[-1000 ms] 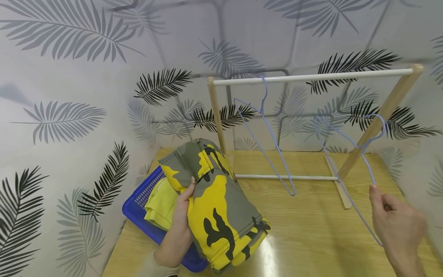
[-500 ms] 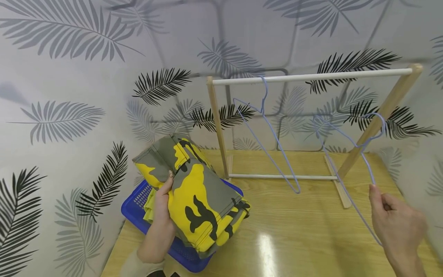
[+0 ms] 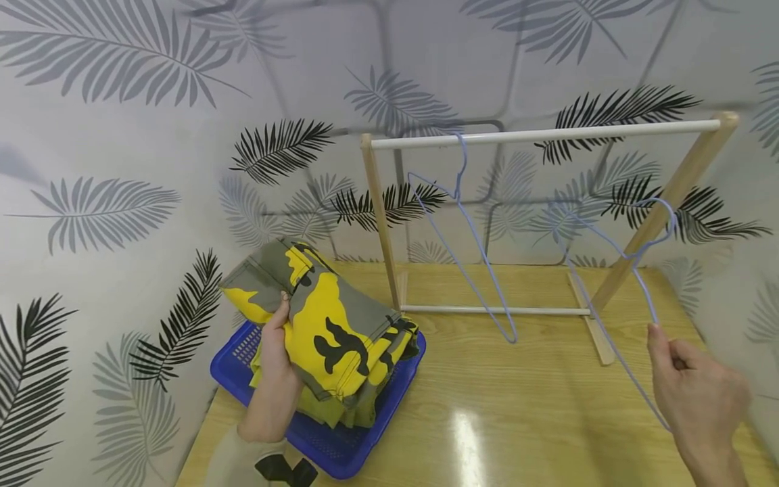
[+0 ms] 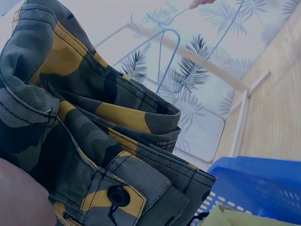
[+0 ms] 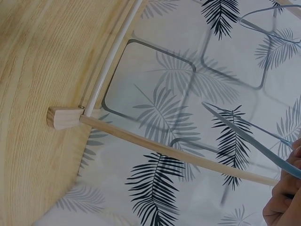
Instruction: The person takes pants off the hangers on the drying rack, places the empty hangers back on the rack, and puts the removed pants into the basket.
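Folded yellow, grey and black camouflage pants [image 3: 331,325] are in my left hand [image 3: 275,372], its thumb lying over the top layer. In the left wrist view, a dark button [image 4: 118,196] and stitched edges show on the pants. They are above the blue basket [image 3: 389,419], over yellow-green folded cloth [image 3: 322,409]. My right hand [image 3: 700,396] pinches one side of a light-blue hanger [image 3: 645,287], held up at the right with its hook at the top. Part of that hanger [image 5: 254,141] also appears in the right wrist view. The left fingers beneath the pants are hidden.
A small rack with a white top rail [image 3: 548,134] and wooden posts stands on the wooden table [image 3: 523,399] near the patterned wall. Another light-blue hanger [image 3: 481,243] hangs from the rail's left part. A lower white bar [image 3: 493,310] joins the rack's feet.
My left hand has carried the camouflage pants left over the basket, so more of the basket's right side and the cloth under the pants show. The right hand and its hanger have stayed almost still.
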`<state>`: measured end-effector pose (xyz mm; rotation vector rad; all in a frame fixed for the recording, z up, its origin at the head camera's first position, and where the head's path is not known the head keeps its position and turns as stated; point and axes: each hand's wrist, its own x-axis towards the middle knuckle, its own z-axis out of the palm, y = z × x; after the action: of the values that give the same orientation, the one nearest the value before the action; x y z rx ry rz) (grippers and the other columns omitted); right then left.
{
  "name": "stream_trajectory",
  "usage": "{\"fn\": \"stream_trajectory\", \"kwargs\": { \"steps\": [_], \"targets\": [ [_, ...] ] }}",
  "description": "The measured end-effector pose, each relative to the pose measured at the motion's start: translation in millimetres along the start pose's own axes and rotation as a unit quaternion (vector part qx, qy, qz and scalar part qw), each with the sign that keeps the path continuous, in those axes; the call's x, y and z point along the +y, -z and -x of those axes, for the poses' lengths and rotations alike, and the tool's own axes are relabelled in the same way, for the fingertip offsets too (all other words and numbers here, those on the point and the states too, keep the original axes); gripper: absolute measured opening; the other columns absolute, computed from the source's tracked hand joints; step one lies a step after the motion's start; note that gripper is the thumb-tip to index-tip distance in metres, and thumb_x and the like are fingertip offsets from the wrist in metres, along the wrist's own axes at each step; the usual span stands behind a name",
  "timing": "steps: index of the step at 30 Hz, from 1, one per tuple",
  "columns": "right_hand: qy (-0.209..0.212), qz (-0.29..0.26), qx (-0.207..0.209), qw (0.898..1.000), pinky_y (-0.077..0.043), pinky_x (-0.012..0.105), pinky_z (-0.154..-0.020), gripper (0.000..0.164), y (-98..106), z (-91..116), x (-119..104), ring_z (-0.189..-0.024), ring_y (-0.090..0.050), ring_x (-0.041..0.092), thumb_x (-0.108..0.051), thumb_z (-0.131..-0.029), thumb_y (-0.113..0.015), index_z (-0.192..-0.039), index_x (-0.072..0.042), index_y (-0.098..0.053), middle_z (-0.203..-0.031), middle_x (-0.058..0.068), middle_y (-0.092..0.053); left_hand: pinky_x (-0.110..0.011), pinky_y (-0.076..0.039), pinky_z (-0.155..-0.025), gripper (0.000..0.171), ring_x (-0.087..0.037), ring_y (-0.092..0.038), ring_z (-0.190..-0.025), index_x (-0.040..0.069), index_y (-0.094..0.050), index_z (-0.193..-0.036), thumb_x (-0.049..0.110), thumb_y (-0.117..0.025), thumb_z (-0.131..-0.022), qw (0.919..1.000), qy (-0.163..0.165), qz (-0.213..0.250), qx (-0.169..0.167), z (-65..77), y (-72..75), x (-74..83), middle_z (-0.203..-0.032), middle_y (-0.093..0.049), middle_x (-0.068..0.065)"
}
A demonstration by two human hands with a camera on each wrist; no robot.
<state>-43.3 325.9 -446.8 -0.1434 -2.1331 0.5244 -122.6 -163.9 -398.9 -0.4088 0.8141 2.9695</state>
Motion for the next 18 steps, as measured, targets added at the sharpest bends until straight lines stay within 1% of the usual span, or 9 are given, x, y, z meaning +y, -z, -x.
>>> {"fn": "stream_trajectory", "kwargs": {
  "steps": [2,3,4,6,10,14,16,18],
  "targets": [
    [0.002,0.007,-0.006,1.000,-0.011,0.013,-0.034,0.069,-1,1,4,-0.041,-0.014,-0.022,-0.036,-0.104,-0.058,-0.048,0.003,-0.060,-0.038,0.017,-0.051,-0.015,-0.056,-0.094,0.038,-0.004,-0.067,-0.110,0.027,-0.042,-0.150,0.021,-0.042,-0.113,0.9992,-0.005,0.038,-0.009,-4.7,1.1,0.2,-0.137,-0.061,0.011],
    [0.000,0.007,-0.005,1.000,-0.011,0.013,-0.035,0.068,-1,1,5,-0.041,-0.015,-0.022,-0.037,-0.104,-0.058,-0.048,0.002,-0.061,-0.039,0.017,-0.052,-0.017,-0.057,-0.093,0.031,-0.006,-0.070,-0.104,0.025,-0.046,-0.143,0.019,-0.043,-0.113,0.9984,-0.006,0.056,-0.010,-7.2,1.6,0.2,-0.125,-0.066,0.010],
    [0.000,0.010,-0.007,1.000,-0.011,0.013,-0.035,0.069,-1,2,7,-0.042,-0.015,-0.023,-0.038,-0.104,-0.057,-0.048,0.002,-0.061,-0.039,0.017,-0.052,-0.018,-0.058,-0.092,0.028,-0.007,-0.071,-0.102,0.024,-0.047,-0.140,0.018,-0.042,-0.113,0.9977,-0.006,0.066,-0.013,-9.0,1.7,0.0,-0.120,-0.069,0.008],
    [0.002,0.016,-0.011,1.000,-0.012,0.012,-0.036,0.070,-2,2,8,-0.042,-0.014,-0.024,-0.040,-0.105,-0.056,-0.048,0.001,-0.061,-0.039,0.016,-0.053,-0.019,-0.059,-0.091,0.026,-0.008,-0.072,-0.101,0.023,-0.049,-0.137,0.017,-0.041,-0.113,0.9966,-0.006,0.081,-0.012,-12.9,1.3,-0.2,-0.115,-0.071,0.007],
    [-0.002,0.005,-0.004,1.000,-0.012,0.013,-0.035,0.068,-2,2,4,-0.041,-0.016,-0.022,-0.036,-0.103,-0.059,-0.047,0.002,-0.060,-0.039,0.017,-0.052,-0.020,-0.060,-0.090,0.025,-0.009,-0.073,-0.100,0.021,-0.052,-0.136,0.017,-0.043,-0.113,0.9955,-0.012,0.094,0.003,-20.5,-0.7,-2.1,-0.115,-0.072,0.006],
    [-0.004,-0.005,0.003,1.000,-0.011,0.013,-0.035,0.064,-2,1,1,-0.040,-0.016,-0.020,-0.031,-0.101,-0.062,-0.047,0.003,-0.061,-0.040,0.018,-0.052,-0.022,-0.062,-0.085,0.019,-0.012,-0.075,-0.095,0.014,-0.057,-0.127,0.016,-0.045,-0.112,0.9925,-0.019,0.121,-0.010,-28.3,-0.7,-5.9,-0.109,-0.076,0.001],
    [0.000,0.001,-0.001,1.000,-0.011,0.011,-0.036,0.065,-1,1,2,-0.041,-0.016,-0.022,-0.032,-0.102,-0.061,-0.048,0.003,-0.062,-0.040,0.018,-0.053,-0.024,-0.062,-0.082,0.017,-0.014,-0.076,-0.092,0.010,-0.059,-0.122,0.017,-0.047,-0.112,0.9900,-0.017,0.139,-0.019,-32.3,0.0,-8.0,-0.106,-0.077,-0.002],
    [0.002,0.002,-0.003,1.000,-0.011,0.010,-0.037,0.066,-1,1,4,-0.042,-0.016,-0.023,-0.035,-0.103,-0.060,-0.049,0.003,-0.062,-0.040,0.018,-0.053,-0.025,-0.062,-0.080,0.018,-0.016,-0.076,-0.090,0.007,-0.061,-0.119,0.019,-0.049,-0.112,0.9879,-0.014,0.154,-0.019,-36.2,0.7,-10.0,-0.103,-0.077,-0.004]
  ]
}}
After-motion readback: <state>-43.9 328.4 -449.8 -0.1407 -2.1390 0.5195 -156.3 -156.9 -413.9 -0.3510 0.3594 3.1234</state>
